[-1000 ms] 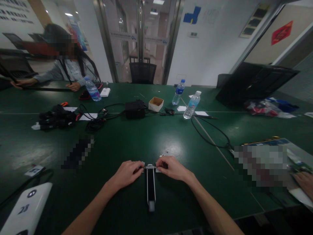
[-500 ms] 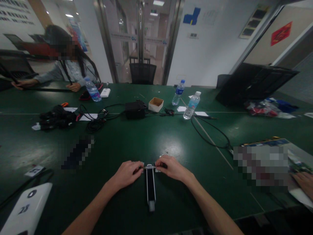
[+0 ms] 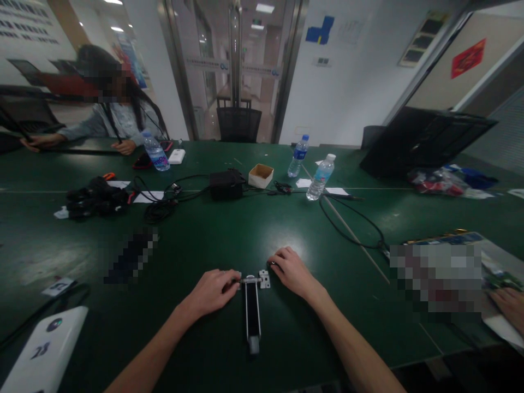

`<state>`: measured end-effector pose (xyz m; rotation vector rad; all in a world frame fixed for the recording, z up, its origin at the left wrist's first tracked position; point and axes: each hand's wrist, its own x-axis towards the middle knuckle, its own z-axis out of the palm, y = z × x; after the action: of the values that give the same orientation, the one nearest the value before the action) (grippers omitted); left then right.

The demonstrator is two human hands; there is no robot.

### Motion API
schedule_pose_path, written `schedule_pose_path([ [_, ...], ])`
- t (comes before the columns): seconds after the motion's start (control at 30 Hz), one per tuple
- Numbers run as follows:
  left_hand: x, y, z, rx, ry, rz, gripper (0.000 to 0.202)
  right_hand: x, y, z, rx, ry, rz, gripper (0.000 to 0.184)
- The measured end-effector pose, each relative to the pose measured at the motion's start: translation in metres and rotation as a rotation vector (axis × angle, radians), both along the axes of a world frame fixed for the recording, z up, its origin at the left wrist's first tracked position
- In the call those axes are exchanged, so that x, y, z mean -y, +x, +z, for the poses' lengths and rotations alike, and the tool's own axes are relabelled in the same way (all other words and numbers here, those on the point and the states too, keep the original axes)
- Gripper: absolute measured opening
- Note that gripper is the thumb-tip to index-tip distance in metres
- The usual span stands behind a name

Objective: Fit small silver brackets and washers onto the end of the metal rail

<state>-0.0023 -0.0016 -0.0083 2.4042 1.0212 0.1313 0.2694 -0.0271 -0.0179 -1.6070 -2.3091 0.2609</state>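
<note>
A long narrow black piece with silver edges lies on the table, its grey end towards me. Across its far end runs a thin metal rod, with a small metal bracket with holes at the rod's right end. My left hand is closed on the left end, where the edge of another metal bracket shows beside the fingertips. My right hand is just right of the holed bracket and apart from it. Its fingers are pinched at the tabletop around a tiny shiny spot, too small to name.
Beyond the hands stand an open cardboard box, a black box with cables and water bottles. A white power bank lies front left. Someone's hand rests at the right edge; another person sits back left.
My right hand has let go of the rod's right end and moved a little right and away from me, over where small metal bits lay. The right bracket is uncovered. My left hand stays put.
</note>
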Motion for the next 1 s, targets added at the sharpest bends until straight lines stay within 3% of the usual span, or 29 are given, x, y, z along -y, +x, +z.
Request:
schedule_pose_path([
  [0.57,0.0,0.0,0.003,-0.008,0.011,0.008,0.027,0.001,-0.009,-0.001,-0.003,0.013,-0.047,0.003],
  [0.77,-0.001,0.0,0.002,0.047,0.031,0.009,0.027,0.003,-0.012,0.008,-0.204,0.067,-0.019,0.005],
  [1.0,0.005,0.003,0.004,0.194,0.155,-0.032,0.025,0.015,-0.034,0.016,-0.404,0.106,0.147,0.009],
])
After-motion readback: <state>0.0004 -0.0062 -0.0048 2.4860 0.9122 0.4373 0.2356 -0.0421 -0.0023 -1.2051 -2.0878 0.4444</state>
